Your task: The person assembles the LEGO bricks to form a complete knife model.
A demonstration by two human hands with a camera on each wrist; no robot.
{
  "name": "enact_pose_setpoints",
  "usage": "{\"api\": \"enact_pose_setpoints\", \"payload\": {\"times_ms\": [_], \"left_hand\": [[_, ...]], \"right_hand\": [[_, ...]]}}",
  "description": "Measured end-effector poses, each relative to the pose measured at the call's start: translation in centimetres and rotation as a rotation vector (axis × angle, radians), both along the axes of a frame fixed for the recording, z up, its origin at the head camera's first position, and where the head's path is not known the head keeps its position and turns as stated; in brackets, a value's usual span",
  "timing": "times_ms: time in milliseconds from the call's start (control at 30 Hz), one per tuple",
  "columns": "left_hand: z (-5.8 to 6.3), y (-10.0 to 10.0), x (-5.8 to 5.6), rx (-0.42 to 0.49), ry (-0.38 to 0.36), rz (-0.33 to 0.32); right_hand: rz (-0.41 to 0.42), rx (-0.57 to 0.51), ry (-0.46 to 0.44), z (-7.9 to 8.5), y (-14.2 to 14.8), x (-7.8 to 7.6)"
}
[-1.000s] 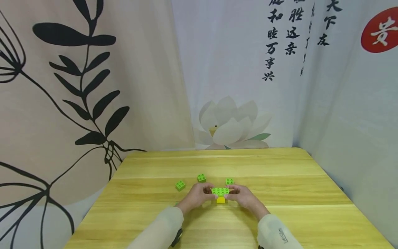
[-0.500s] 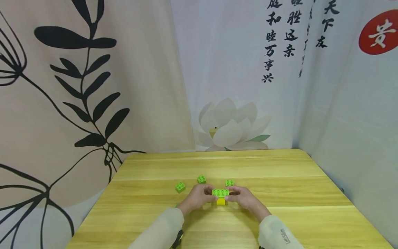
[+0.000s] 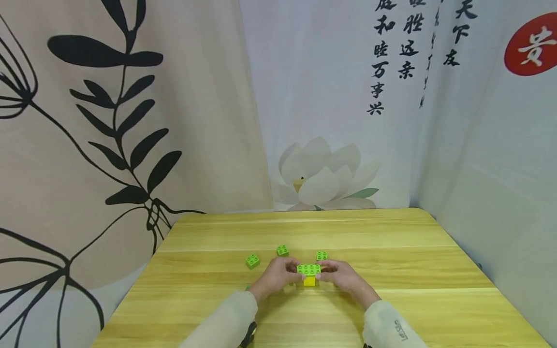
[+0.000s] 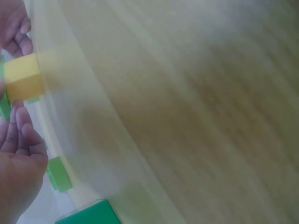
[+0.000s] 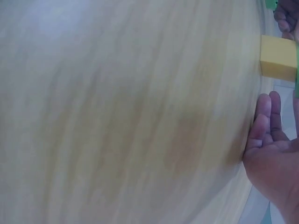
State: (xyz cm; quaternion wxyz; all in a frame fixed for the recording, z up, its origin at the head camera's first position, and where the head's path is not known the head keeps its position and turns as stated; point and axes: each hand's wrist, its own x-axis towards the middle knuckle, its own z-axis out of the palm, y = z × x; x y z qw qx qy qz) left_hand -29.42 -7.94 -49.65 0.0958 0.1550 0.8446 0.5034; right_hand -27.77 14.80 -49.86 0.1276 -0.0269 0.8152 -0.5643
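A long light-green toy brick with studs on top sits over a yellow brick near the middle of the table. My left hand pinches the green brick's left end between thumb and fingers. At its right end my right hand holds it the same way. From the left wrist view, the yellow block shows side-on between both hands, its lower face close over the tabletop. The right wrist view shows the yellow block beyond the curled fingers of the right hand.
Three small light-green bricks lie behind the hands: one at left, one at centre and one at right, partly behind the right hand. A darker green brick lies by the left forearm. Curtains stand behind the wooden table.
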Motion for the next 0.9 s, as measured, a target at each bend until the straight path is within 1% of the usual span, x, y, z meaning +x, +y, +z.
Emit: {"api": "enact_pose_setpoints", "payload": {"times_ms": [267, 500, 667, 900], "left_hand": [[0.25, -0.23, 0.1, -0.012, 0.008, -0.008], [0.48, -0.34, -0.25, -0.052, 0.01, -0.028], [0.44, -0.38, -0.42, -0.061, 0.019, -0.035], [0.47, -0.37, -0.13, -0.053, 0.021, -0.04]], "right_hand": [[0.006, -0.006, 0.001, -0.05, 0.05, -0.01], [0.003, -0.012, 0.0, -0.18, 0.06, -0.05], [0.002, -0.014, 0.006, -0.22, 0.02, 0.1], [-0.008, -0.017, 0.001, -0.13, -0.06, 0.32]]}}
